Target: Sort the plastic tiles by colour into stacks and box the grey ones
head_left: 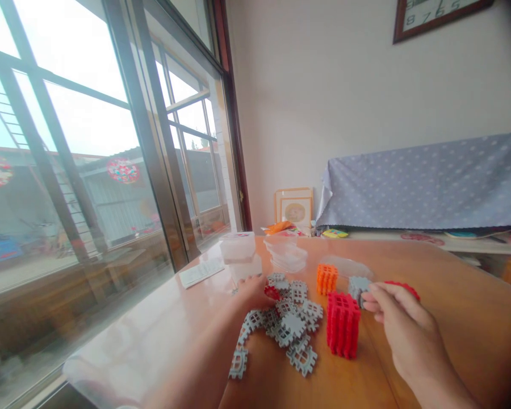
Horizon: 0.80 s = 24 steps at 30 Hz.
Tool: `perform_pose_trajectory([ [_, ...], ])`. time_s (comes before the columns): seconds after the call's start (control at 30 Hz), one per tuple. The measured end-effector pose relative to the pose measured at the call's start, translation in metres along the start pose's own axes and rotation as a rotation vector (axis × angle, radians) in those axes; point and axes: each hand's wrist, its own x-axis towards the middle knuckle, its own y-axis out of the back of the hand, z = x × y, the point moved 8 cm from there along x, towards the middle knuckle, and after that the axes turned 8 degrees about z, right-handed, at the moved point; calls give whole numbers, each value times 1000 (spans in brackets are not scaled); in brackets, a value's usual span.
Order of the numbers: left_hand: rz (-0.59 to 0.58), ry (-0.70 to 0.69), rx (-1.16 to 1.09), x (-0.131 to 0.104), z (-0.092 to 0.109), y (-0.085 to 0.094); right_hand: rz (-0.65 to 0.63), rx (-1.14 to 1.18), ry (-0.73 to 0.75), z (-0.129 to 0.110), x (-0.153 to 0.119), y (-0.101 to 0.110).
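Observation:
Grey toothed plastic pieces (pixel 293 325) lie in a loose pile on the wooden table (pixel 276 378). My left hand (pixel 253 291) reaches over the pile's far left side, beside a red piece (pixel 272 292); its fingers are partly hidden. On the right, my right hand (pixel 396 309) has its thumb and fingers pressed together at the edge of a small grey stack (pixel 359 289). A tall red stack (pixel 343 325) stands between the pile and this hand, with a shorter orange stack (pixel 327 279) behind it. Another red piece (pixel 403 288) shows behind my right hand.
Clear plastic containers (pixel 287 255) and a white lidded box (pixel 237 247) stand at the table's far side, near a white paper (pixel 201 272). A transparent lid (pixel 352 267) lies behind the stacks. Windows line the left; a dotted cloth (pixel 426 184) hangs beyond the table.

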Motion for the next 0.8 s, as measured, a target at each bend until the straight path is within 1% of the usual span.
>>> perform_pose_trajectory([
  [0.2,-6,-32,-131,8,4,-3,-6,10,-31,-1,-2,-1],
  [0.33,-1,-52,-272,5,10,-8,0,1,-31,-5,-3,-1],
  [0.4,10,-35,-348,3,11,-7,6,0,-31,-7,-3,0],
  [0.47,48,-17,-422,2,10,3,9,0,-33,-7,-3,0],
  [0.57,129,-32,-513,-2,10,31,5,7,-37,-6,-2,0],
  [0.63,137,-76,-558,-9,13,48,6,10,-35,-6,-2,-1],
  [0.7,73,-136,-614,-18,19,55,9,9,-33,-6,-2,0],
  [0.77,-17,-190,-680,-27,25,54,3,5,-32,-6,-3,-1],
  [0.8,-42,-194,-671,-30,25,51,-1,4,-33,-6,-3,-1],
])
